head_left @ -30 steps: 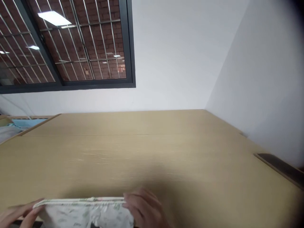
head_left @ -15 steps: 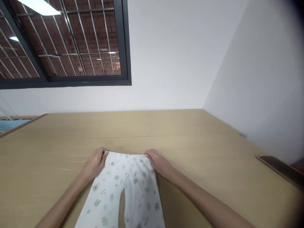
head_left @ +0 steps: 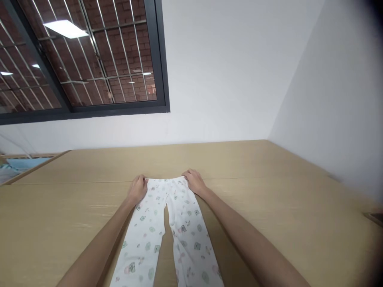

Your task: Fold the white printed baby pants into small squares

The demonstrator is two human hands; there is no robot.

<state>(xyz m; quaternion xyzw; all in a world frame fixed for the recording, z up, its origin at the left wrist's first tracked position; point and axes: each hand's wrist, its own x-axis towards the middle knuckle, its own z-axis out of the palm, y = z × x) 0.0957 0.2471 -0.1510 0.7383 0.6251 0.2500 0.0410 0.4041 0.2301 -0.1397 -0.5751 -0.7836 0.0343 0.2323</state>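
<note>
A pair of white pants [head_left: 187, 223] printed with small green and pink figures lies stretched toward me on the tan table, waistband at the far end. The lower ends of both legs run out of the picture at the bottom. My left hand [head_left: 138, 189] is closed on the left corner of the waistband. At the right corner, my right hand [head_left: 194, 181] grips the same waistband, fingers curled over it. Between the two hands the waistband is pulled nearly straight. A narrow gap separates the two legs, with the table surface showing through.
The wide tan tabletop [head_left: 269, 211] has a seam across it and meets a white wall [head_left: 224, 79]. A barred window [head_left: 116, 59] with a dark frame is at upper left. Light-blue cloth [head_left: 26, 163] lies beyond the left edge. A dark opening [head_left: 375, 217] shows at far right.
Both hands have moved away from me across the table, drawing the pants along, so more of the legs shows. The camera view has shifted slightly.
</note>
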